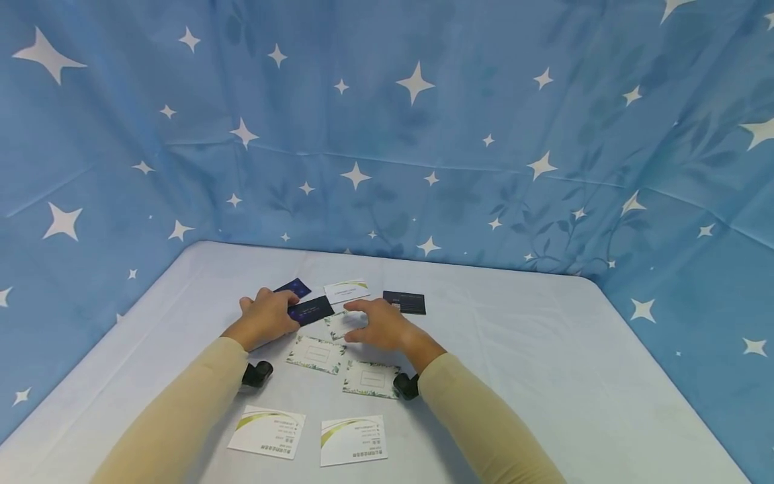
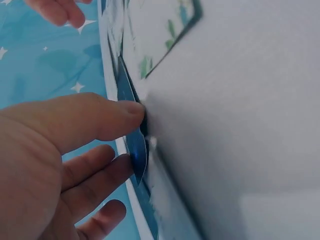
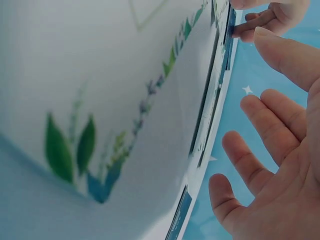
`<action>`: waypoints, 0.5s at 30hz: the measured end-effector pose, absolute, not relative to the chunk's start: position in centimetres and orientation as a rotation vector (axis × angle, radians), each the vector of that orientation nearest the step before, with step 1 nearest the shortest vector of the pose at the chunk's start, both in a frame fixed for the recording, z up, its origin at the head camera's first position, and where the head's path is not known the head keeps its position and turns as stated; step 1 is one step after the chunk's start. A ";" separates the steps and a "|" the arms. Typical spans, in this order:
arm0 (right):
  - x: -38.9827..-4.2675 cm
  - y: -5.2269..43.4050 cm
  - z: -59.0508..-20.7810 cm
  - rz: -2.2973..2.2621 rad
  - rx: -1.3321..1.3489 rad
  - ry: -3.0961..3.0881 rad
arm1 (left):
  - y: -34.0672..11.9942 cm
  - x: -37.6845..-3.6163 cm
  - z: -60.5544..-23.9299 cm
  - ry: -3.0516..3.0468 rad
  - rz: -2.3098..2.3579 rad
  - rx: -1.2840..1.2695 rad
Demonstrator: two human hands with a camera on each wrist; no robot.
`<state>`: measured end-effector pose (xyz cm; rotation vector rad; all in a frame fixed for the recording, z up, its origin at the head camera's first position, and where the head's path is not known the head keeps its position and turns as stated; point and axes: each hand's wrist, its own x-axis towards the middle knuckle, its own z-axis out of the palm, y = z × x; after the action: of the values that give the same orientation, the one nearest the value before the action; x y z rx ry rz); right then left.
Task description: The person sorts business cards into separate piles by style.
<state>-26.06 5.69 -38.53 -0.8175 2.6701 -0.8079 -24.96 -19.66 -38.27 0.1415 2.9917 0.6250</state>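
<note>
- From the head view, the person's left hand (image 1: pixel 267 317) has its fingers on a dark blue card (image 1: pixel 311 310) lying among others near the middle of the table (image 1: pixel 544 376), thumb and fingers curled about its near end. The right hand (image 1: pixel 379 325) hovers just beside it with fingers loosely spread over a leaf-bordered card (image 1: pixel 338 324), holding nothing that I can see. A second navy card (image 1: pixel 293 288), a white card with a gold swoosh (image 1: pixel 347 292) and a black card (image 1: pixel 404 302) lie just beyond.
- From the left wrist view, the thumb (image 2: pixel 100 120) and a fingertip pinch the edge of the dark blue card (image 2: pixel 136 150), which bows a little off the tabletop. To do this well, I'd judge the pinch wants to stay light and at the edge, so the card lifts without creasing or dragging the cards under it.
- From the right wrist view, the right hand (image 3: pixel 272 165) is relaxed and empty, palm toward the cards, the leaf-bordered card (image 3: pixel 100 150) flat below it. It looks best placed to steady the neighbouring cards while the other lifts.
</note>
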 end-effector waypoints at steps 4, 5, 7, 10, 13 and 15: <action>-26.1 5.6 -38.6 -0.814 -0.800 2.667 | -20.5 -24.9 -37.5 2.977 0.621 0.158; -26.1 5.6 -38.6 -0.816 -0.794 2.668 | -20.7 -24.9 -37.3 2.970 0.618 0.169; -26.1 5.5 -38.5 -0.820 -0.790 2.674 | -21.0 -24.8 -36.8 2.950 0.621 0.201; -26.1 5.5 -38.5 -0.833 -0.793 2.682 | -20.8 -24.6 -36.3 2.911 0.622 0.284; -26.2 5.5 -38.4 -0.854 -0.804 2.681 | -20.0 -24.3 -36.1 2.882 0.618 0.354; -26.2 5.5 -38.3 -0.870 -0.804 2.681 | -19.4 -24.1 -36.0 2.875 0.628 0.395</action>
<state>-26.24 5.46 -38.28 -0.8038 2.6811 -0.8699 -24.10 -19.44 -36.00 0.3949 2.8747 0.6276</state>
